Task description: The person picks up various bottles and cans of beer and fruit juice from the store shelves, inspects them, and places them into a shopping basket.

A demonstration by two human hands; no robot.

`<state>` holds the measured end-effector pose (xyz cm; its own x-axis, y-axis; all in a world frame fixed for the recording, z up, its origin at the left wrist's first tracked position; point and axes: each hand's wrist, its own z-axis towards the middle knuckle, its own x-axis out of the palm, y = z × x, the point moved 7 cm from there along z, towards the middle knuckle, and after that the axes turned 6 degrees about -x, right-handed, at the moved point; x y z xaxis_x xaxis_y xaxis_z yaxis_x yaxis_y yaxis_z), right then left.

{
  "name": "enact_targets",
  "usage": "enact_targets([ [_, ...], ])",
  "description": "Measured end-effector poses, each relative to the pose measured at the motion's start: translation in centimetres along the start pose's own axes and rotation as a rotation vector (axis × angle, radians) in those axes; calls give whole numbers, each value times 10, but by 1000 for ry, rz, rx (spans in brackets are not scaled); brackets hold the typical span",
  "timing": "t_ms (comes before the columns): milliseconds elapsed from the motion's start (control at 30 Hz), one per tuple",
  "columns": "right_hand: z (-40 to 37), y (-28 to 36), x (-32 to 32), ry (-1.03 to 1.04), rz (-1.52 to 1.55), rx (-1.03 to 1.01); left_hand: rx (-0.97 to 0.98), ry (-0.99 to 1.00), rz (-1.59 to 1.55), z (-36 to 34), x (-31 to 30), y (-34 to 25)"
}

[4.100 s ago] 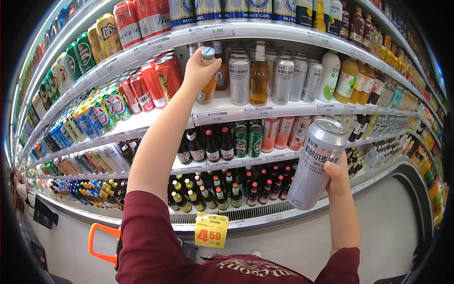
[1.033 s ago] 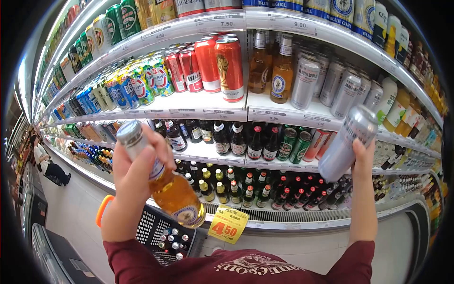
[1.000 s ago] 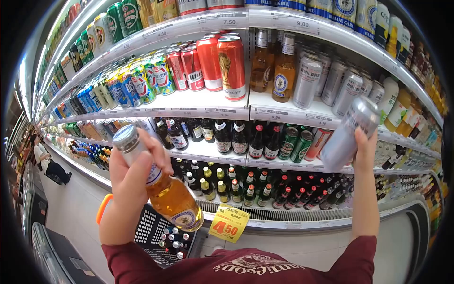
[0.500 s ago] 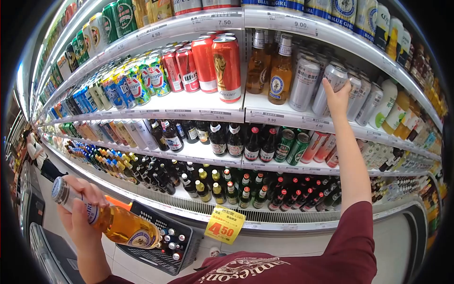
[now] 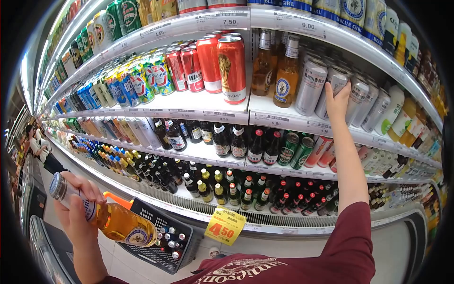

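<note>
White shelf board (image 5: 182,102): a bare strip runs along its front edge, before the red cans (image 5: 231,71).
Gap: narrow, between the nearest red can and the amber bottles (image 5: 285,78).
Right hand (image 5: 337,98): silver cans (image 5: 312,87) crowd both sides of its gripped can (image 5: 336,79); the upper shelf (image 5: 350,45) overhangs.
Basket (image 5: 172,266): the left hand's (image 5: 79,201) bottle (image 5: 125,225) blocks the left part from above.
Yellow sign (image 5: 226,225): obstructs the lowest shelf's front edge.

held bottle (image 5: 124,223): "girl" on neck label
yellow sign (image 5: 225,225): big 4.50
upper price strip (image 5: 272,21): 4.50, 7.50, 9.00
middle price strip (image 5: 265,119): 9.90 and 4.50
top cans (image 5: 352,14): "blue girl"
red can (image 5: 231,71): "weiser"
colorful cans (image 5: 138,84): 1998
shirt (image 5: 250,272): "amieson's"
</note>
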<state>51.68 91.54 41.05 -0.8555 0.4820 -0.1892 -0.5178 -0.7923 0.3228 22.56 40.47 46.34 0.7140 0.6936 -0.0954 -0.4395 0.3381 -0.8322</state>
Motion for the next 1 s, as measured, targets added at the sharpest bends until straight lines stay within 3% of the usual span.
enact_targets([
  [267,-43,32,5,-52,-405,-556,16,-3,18,3,0,3],
  [367,-48,79,14,-17,-357,-589,13,-6,29,4,0,5],
  [500,-38,71,41,150,-435,-236,35,17,38,3,6,1],
  [867,-39,44,44,-15,-495,-373,46,-26,39,-21,10,-24],
  [967,-47,72,37,-105,-483,-382,-13,-134,78,-35,-5,-20],
  [1000,-45,106,30,-95,-313,-413,-32,-146,101,-37,-8,-18],
])
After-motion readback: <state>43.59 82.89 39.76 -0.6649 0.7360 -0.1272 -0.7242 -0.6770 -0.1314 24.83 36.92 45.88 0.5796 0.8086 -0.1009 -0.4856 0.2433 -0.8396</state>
